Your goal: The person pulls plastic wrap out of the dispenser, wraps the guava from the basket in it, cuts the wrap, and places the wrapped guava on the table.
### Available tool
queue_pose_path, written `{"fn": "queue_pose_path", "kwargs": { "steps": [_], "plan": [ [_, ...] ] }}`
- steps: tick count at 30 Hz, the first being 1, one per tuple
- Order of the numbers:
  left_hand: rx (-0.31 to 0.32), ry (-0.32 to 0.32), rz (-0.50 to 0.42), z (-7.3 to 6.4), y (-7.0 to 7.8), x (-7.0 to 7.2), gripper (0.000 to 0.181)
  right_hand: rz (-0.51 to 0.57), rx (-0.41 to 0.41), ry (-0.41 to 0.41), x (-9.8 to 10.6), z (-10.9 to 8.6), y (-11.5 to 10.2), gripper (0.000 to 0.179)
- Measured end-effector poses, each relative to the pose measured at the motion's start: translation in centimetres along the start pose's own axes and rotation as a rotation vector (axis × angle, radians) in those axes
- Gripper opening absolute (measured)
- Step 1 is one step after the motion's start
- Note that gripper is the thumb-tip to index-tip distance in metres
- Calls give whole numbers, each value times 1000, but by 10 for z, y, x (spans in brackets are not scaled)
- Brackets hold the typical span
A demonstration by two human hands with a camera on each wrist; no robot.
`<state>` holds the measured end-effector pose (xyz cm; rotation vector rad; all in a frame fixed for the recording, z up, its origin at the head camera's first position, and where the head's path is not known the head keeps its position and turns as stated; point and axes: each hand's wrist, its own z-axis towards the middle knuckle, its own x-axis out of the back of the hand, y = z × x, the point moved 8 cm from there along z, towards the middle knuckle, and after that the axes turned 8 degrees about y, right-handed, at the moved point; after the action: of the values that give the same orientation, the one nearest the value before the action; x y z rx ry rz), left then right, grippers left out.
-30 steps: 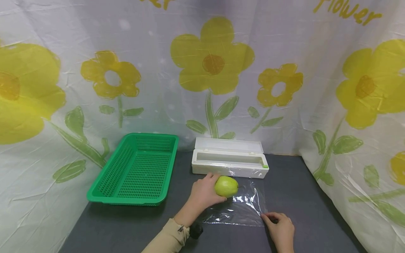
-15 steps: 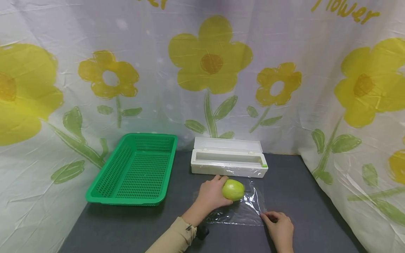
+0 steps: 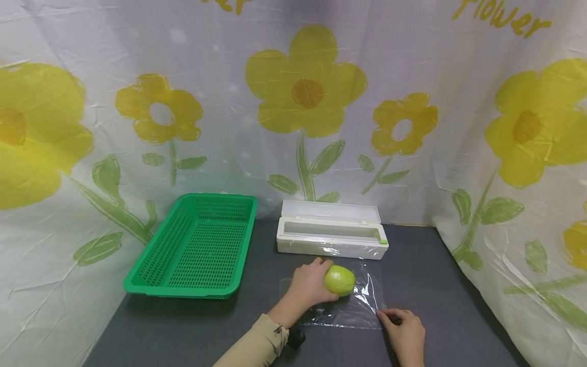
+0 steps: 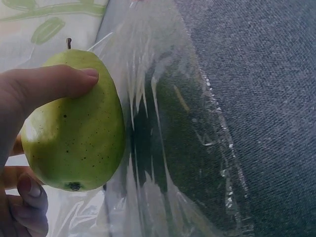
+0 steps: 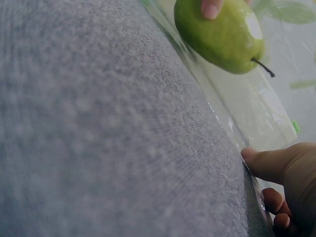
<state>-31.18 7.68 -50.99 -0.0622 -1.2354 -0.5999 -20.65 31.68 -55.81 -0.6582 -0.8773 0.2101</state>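
A green pear (image 4: 81, 133) with a short dark stem is gripped by my left hand (image 3: 312, 283), thumb across its near side. It sits over a sheet of clear plastic wrap (image 3: 355, 312) spread on the dark tabletop. At the sheet's near right corner, my right hand (image 3: 404, 331) pinches the film between thumb and fingers. From the right wrist view, the thumb (image 5: 264, 163) lies along the film's edge. Behind the pear stands a white wrap dispenser box (image 3: 335, 248) with its lid raised, and film lies against its front.
A green plastic basket (image 3: 183, 291) stands at the left on the dark tabletop (image 3: 440, 285). A curtain (image 3: 220, 153) printed with yellow flowers hangs behind and along both sides. A small green piece (image 3: 383, 241) sits at the dispenser's right end.
My left hand has carried the pear a little to the right and nearer, over the plastic wrap. My right hand keeps its pinch on the corner with hardly any movement.
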Motion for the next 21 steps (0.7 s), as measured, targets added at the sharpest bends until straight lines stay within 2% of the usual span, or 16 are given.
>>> {"fn": "queue_pose_path", "kwargs": {
  "steps": [5, 13, 21],
  "plan": [
    [8, -33, 19, 0, -1, -6, 83, 0, -5, 9, -1, 0, 2, 14],
    [36, -79, 28, 4, -2, -4, 88, -13, -30, -11, -6, 1, 5, 15],
    [50, -120, 27, 2, -2, -6, 90, -12, -14, 5, -1, 0, 1, 13]
  ]
}}
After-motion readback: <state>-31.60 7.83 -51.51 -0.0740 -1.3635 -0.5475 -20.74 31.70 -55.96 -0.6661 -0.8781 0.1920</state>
